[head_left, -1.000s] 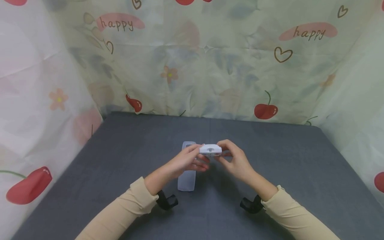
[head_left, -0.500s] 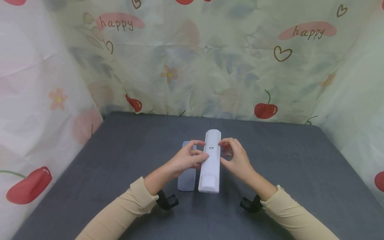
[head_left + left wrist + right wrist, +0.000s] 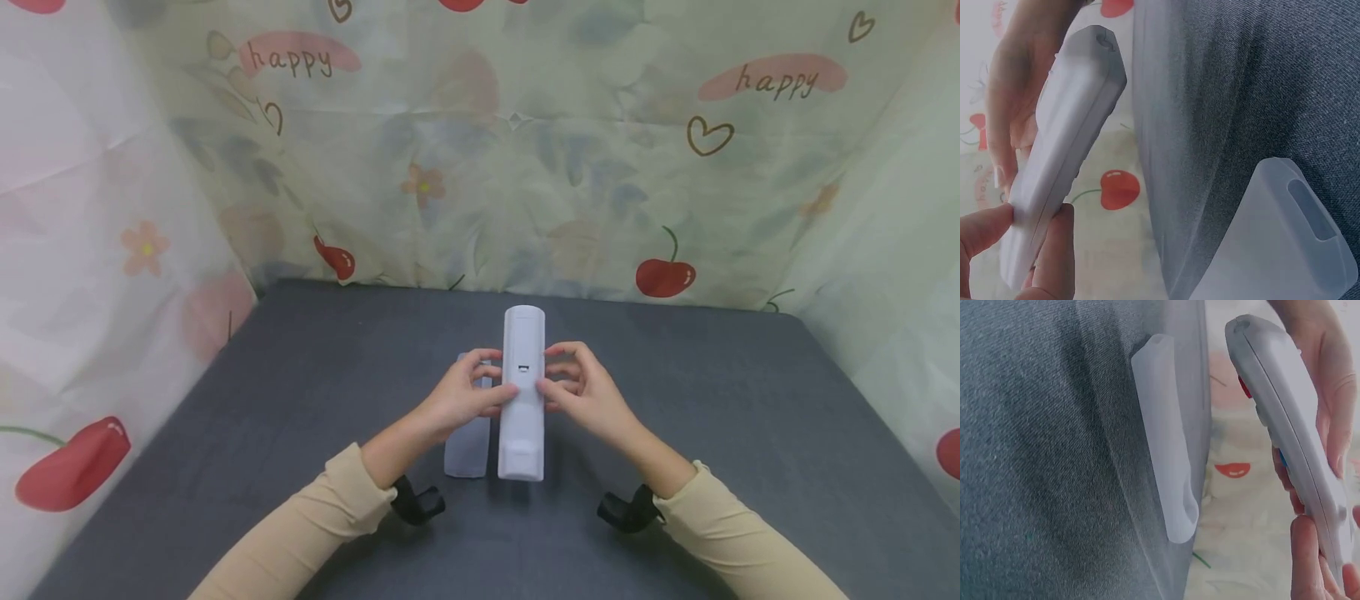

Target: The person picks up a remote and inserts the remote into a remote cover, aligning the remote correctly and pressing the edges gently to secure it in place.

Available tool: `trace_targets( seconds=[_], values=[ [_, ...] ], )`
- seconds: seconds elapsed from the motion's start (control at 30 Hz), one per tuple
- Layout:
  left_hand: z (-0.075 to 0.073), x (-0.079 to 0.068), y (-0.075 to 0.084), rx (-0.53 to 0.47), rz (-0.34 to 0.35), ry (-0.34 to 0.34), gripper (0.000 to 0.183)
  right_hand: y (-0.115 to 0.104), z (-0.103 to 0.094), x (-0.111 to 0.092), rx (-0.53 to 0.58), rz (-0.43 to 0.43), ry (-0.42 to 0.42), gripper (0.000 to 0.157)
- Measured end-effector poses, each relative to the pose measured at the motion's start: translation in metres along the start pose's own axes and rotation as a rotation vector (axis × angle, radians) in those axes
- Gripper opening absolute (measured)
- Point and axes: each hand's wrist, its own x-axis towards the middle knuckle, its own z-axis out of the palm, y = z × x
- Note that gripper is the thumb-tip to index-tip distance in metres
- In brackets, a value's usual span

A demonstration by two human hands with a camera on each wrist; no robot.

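One white remote (image 3: pixel 522 425)
Left hand (image 3: pixel 457 398) and right hand (image 3: pixel 594 398) pinch opposite sides; translucent sleeve (image 3: pixel 467 452) lies below the grip, leftward.

White remote control (image 3: pixel 522 425), back facing the head view, coloured buttons (image 3: pixel 1245 387) opposite, held above the grey table (image 3: pixel 690 375)

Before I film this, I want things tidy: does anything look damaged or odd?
Nothing looks spilled or damaged. Mildly odd: the left hand and right hand hold the white remote with its buttons toward the table. Buttons usually face up.
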Motion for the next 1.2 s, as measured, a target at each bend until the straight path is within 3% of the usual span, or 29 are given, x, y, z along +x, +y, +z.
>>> trace_targets(
  seconds=[0.23, 1.03, 1.2],
  values=[
    [0.000, 0.001, -0.001, 0.029, 0.022, 0.003, 0.053, -0.002, 0.003, 0.003, 0.061, 0.076, 0.008, 0.058],
    [-0.009, 0.005, -0.002, 0.093, 0.005, 0.030, 0.043, 0.003, 0.007, 0.010, 0.012, 0.127, -0.009, 0.059],
    [-0.020, 0.010, -0.007, 0.174, 0.049, 0.045, 0.032, 0.004, 0.006, 0.013, 0.013, 0.133, 0.025, 0.057]
  ],
)
